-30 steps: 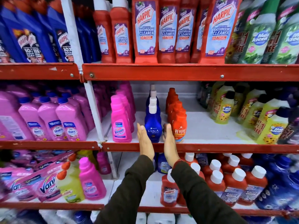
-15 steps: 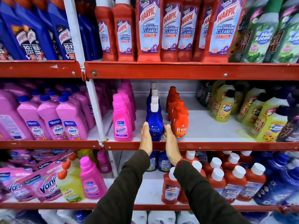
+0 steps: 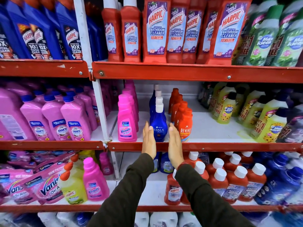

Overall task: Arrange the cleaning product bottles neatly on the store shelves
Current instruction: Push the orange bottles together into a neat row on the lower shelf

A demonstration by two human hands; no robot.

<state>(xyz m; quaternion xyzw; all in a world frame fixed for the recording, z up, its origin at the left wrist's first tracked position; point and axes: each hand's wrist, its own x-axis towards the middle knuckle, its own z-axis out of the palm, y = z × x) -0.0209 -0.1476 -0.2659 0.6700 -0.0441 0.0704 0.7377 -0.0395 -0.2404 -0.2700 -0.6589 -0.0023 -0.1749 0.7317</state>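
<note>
item: ujala bottle [image 3: 158, 128], front of a blue row at the front edge of the middle shelf [image 3: 213, 147]; vanish bottle [image 3: 127, 122] just beside on its left, revive bottle [image 3: 185, 126] just beside on its right; left hand [image 3: 148, 141] and right hand [image 3: 175, 143] both flat and open, palms facing, flanking the ujala bottle; contact with its sides cannot be told; nothing gripped. risks, as judged: squeezing or sliding sideways may knock the revive bottle, which stands close; a push back may topple the tall narrow row behind. obscured: rear bottles of each row hidden by those in front; lower part of the ujala label covered by fingers; frame edges blurred.
</note>
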